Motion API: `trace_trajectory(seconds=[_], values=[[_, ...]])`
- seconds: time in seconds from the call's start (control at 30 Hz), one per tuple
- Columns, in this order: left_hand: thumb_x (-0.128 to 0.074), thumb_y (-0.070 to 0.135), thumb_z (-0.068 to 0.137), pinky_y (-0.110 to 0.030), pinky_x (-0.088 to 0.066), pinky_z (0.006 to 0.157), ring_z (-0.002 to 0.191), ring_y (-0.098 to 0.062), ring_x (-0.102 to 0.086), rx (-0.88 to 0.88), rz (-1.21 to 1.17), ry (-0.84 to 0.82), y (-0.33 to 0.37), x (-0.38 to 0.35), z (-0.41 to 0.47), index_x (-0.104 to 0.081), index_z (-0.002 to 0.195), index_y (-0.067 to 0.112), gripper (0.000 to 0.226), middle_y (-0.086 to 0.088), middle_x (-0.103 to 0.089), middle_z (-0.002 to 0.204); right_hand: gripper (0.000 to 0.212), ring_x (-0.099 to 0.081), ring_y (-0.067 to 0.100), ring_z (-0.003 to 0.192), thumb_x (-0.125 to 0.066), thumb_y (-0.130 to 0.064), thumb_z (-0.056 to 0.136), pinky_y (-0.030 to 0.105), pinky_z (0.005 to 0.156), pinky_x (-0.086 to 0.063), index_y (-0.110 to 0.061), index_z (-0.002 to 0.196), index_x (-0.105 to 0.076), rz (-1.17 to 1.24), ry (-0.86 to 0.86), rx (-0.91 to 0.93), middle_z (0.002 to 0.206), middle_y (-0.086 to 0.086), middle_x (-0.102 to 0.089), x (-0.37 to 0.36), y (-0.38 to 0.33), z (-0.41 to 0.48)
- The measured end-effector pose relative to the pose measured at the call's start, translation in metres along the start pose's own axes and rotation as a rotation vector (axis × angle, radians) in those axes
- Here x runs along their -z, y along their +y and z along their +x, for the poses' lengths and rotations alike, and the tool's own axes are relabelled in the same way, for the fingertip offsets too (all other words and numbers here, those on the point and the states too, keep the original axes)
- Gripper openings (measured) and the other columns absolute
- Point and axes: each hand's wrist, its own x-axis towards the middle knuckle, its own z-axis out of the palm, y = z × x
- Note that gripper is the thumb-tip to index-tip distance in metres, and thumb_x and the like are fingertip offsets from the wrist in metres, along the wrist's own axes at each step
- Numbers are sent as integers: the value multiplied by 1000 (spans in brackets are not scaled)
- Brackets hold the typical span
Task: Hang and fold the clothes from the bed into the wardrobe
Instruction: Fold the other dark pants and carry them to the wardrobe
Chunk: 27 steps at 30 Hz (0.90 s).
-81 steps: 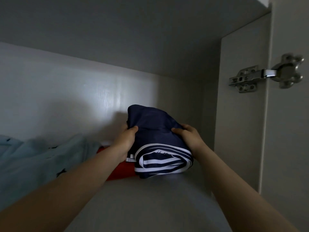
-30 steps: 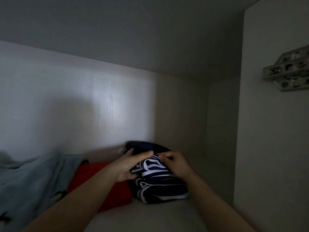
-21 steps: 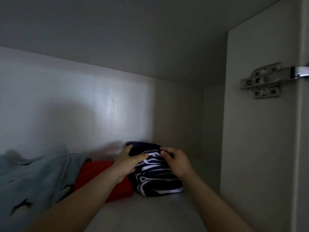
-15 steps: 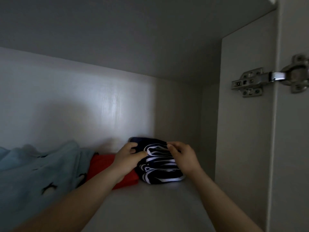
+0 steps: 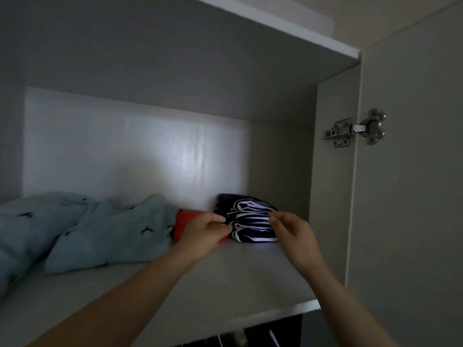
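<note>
fingers point(image 5: 220, 219) flanking folded striped garment point(image 5: 250, 221)

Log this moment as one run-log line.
phase: placing | item: folded navy striped garment on wardrobe shelf, beside red garment | left hand: open | right hand: open | door: open

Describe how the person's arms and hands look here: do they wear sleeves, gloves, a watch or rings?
Both forearms are bare as far as the picture shows them; no sleeve edge comes into view. The left hand and the right hand wear no gloves. No watch, bracelet or ring is visible on either wrist or on the fingers, though the light is dim.
</note>
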Motion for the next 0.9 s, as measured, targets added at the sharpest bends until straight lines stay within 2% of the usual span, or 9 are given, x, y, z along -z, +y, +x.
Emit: trace_trajectory(seconds=[0.07,0.2,0.33,0.47,0.53,0.6,0.7,0.8,0.9], values=[[-69,14,85,-45,-48,98,103,-24,-63,-21,30,36,5,1,-33,-65,97,18,13,-8,-67,104,18,-64,3,92,-59,-22,95,6,73,-43,-16,107,-70,52,-12,-5,100,-8,-70,9,-9,-21],[-69,11,84,-43,-50,95,100,-25,-63,-29,81,128,12,-1,-107,-66,95,17,12,-10,-68,103,8,-61,5,79,-61,-18,93,18,73,-45,-23,94,-67,168,-92,26,87,-7,-69,27,-28,-71],[-69,13,85,-38,-53,87,97,-22,-63,26,45,171,20,4,-166,-66,97,14,12,-8,-67,104,11,-62,2,85,-60,-16,94,6,73,-44,-25,96,-66,233,-170,42,90,-13,-69,40,-52,-112],[-72,18,84,-33,-54,85,100,-23,-65,42,50,224,33,20,-222,-68,98,17,15,-9,-68,107,15,-63,6,92,-58,-18,95,19,82,-47,-15,107,-67,282,-247,51,99,-5,-70,51,-90,-149],[-73,20,83,-35,-54,90,100,-23,-65,60,41,255,41,30,-246,-69,96,18,13,-8,-70,105,14,-62,6,89,-59,-16,94,20,81,-47,-13,105,-67,317,-272,62,98,-3,-69,53,-109,-168],[-73,20,82,-41,-51,96,101,-23,-66,61,69,291,49,41,-272,-70,93,19,12,-7,-71,103,11,-59,4,81,-59,-15,94,19,76,-46,-12,100,-68,340,-290,73,90,-4,-68,55,-127,-188],[-72,17,83,-41,-52,95,99,-26,-66,42,79,331,61,62,-315,-69,95,16,12,-9,-71,101,9,-54,-3,71,-59,-14,94,16,69,-42,-20,90,-65,363,-304,99,78,-12,-61,53,-157,-219],[-69,11,85,-33,-53,84,90,-21,-67,37,60,353,70,91,-365,-68,97,12,12,-9,-72,94,8,-57,-5,75,-60,-15,94,10,71,-44,-18,96,-67,378,-311,114,87,-10,-66,43,-191,-253],[-68,6,85,-28,-52,81,85,-16,-65,30,90,422,70,127,-421,-68,99,7,14,-9,-72,93,11,-59,-10,79,-59,-15,94,3,71,-42,-16,101,-67,424,-374,115,94,-10,-68,21,-224,-297]])
